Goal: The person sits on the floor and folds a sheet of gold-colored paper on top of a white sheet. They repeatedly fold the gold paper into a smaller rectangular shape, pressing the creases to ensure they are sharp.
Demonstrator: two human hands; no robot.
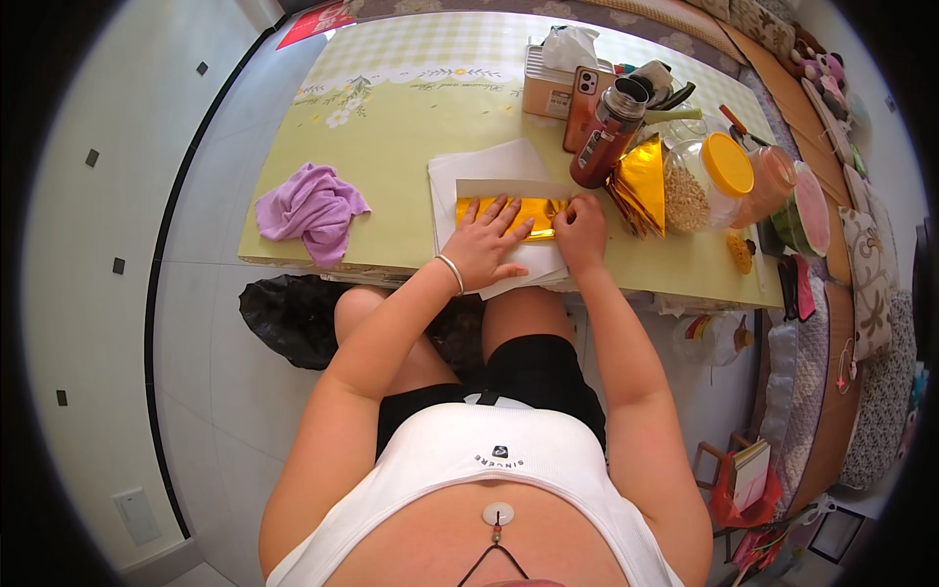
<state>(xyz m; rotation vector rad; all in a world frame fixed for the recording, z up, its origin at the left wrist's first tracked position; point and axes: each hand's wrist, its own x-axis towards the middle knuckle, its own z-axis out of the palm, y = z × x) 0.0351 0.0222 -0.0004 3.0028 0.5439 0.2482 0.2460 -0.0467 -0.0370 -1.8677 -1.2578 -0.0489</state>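
A strip of gold foil paper (pixel 540 208) with a pale border along its far side lies near the table's front edge. Under it is a stack of white paper sheets (pixel 479 161), fanned out a little. My left hand (pixel 484 243) presses flat on the foil's left part, fingers spread, a bangle on the wrist. At the foil's right end my right hand (pixel 584 231) has its fingers curled and pinched on the edge. Its fingertips are partly hidden. Just right of that hand, a folded gold foil piece (pixel 641 186) stands against a dark red thermos (pixel 606 137).
A crumpled purple cloth (pixel 311 210) lies at the table's left. Behind the thermos are a phone (pixel 581 106) and a tissue box (pixel 543 88). To the right stand a yellow-lidded jar (pixel 726 166) and a cut watermelon (pixel 810 210). A black bag (pixel 284 318) sits below the table.
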